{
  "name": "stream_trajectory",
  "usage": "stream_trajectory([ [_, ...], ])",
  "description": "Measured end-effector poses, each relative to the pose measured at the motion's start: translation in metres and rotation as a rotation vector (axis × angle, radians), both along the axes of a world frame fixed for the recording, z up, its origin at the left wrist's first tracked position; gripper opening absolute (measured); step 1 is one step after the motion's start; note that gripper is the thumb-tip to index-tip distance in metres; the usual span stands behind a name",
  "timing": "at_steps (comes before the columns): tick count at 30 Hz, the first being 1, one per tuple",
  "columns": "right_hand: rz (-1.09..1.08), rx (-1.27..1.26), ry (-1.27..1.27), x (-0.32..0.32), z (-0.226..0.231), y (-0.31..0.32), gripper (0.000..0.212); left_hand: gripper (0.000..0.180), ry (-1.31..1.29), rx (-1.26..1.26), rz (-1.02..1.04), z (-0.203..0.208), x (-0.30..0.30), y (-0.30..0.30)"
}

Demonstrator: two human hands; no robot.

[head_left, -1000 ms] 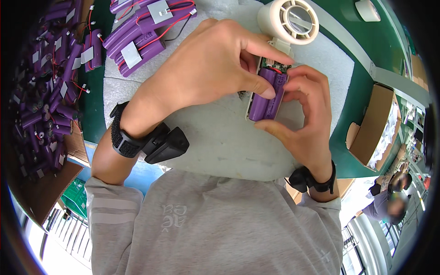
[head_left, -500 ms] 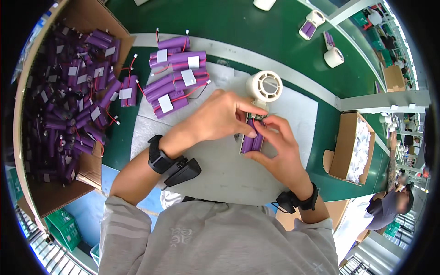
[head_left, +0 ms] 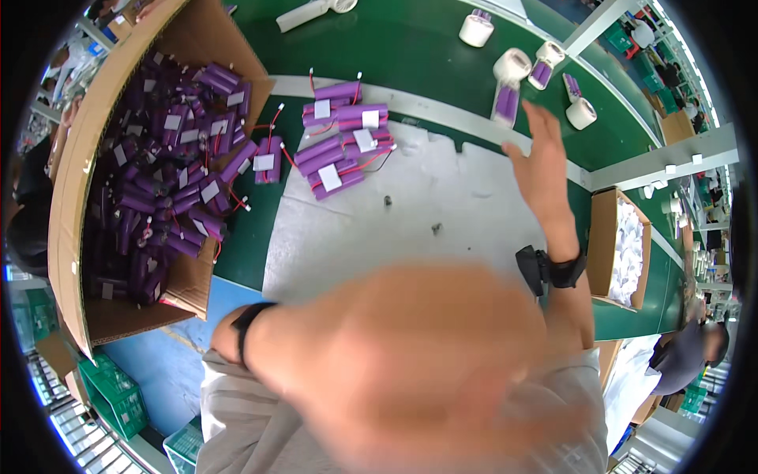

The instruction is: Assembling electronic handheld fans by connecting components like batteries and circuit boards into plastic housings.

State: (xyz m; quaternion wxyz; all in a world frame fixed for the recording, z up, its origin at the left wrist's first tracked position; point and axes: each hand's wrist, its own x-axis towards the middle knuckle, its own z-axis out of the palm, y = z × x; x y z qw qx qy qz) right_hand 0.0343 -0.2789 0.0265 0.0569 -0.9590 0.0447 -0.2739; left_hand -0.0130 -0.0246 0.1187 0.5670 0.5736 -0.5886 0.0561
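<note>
My right hand [head_left: 541,170] reaches to the far side with its fingers stretched out and apart, holding nothing. Just beyond its fingertips a white fan-like housing [head_left: 512,65] lies on the green surface, purple cells showing in its handle. My left hand [head_left: 442,347] is raised close to the camera, and motion smears its fingers. It covers the near part of the grey-white mat [head_left: 474,205]. Several purple battery packs [head_left: 362,118] with white labels and red leads lie at the mat's far left; a single pack [head_left: 268,162] sits beside the carton.
A large cardboard carton [head_left: 67,237] full of purple packs stands at left. More white housings [head_left: 476,30] rest on the green surface [head_left: 410,47] at the back. At right is a small carton [head_left: 604,229] of white pieces, and a person [head_left: 683,359] beyond.
My right hand has let go of the white housing, which now lies on the far green surface. My left hand has left it too and come up near the camera. The view has shifted.
</note>
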Motion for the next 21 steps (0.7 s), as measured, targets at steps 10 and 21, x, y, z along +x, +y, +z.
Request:
stream_trajectory([
  [10,0.573,0.297,0.300,0.076,0.005,0.094,0.038,0.018,-0.135,-0.196,0.237,0.022,-0.016,0.021],
  [21,0.604,0.727,0.485,0.144,-0.021,0.121,0.025,0.020,-0.062,-0.062,0.078,0.012,0.047,0.033],
])
